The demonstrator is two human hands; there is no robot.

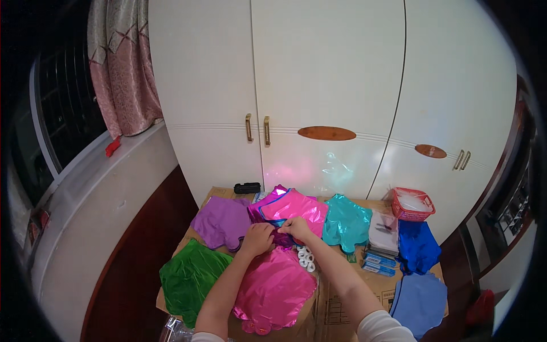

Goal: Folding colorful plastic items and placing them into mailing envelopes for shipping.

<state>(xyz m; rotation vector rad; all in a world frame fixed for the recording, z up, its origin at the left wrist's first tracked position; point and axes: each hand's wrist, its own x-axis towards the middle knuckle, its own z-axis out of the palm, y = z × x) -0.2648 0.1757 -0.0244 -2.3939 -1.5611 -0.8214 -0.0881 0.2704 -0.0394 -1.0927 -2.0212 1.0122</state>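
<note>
In the middle of the cardboard surface, my left hand (258, 238) and my right hand (297, 228) come close together over a shiny dark purple cloth (280, 239). My right fingers pinch its edge, and my left fingers curl in at its other side, partly hidden. Just beyond lies a glossy pink cloth (305, 208) with blue trim, on top of more shiny magenta material. Between my forearms spreads a bright pink satin-like piece (276, 288). White rings (306, 258) sit beside my right wrist.
Purple (221, 222) and green (191, 279) cloths lie left. Right are a teal cloth (347, 222), clear plastic packets (384, 232), blue boxes (379, 264), a red basket (412, 204), dark blue (419, 245) and pale blue (420, 302) cloths. A black case (247, 188) sits before white cabinet doors (325, 74).
</note>
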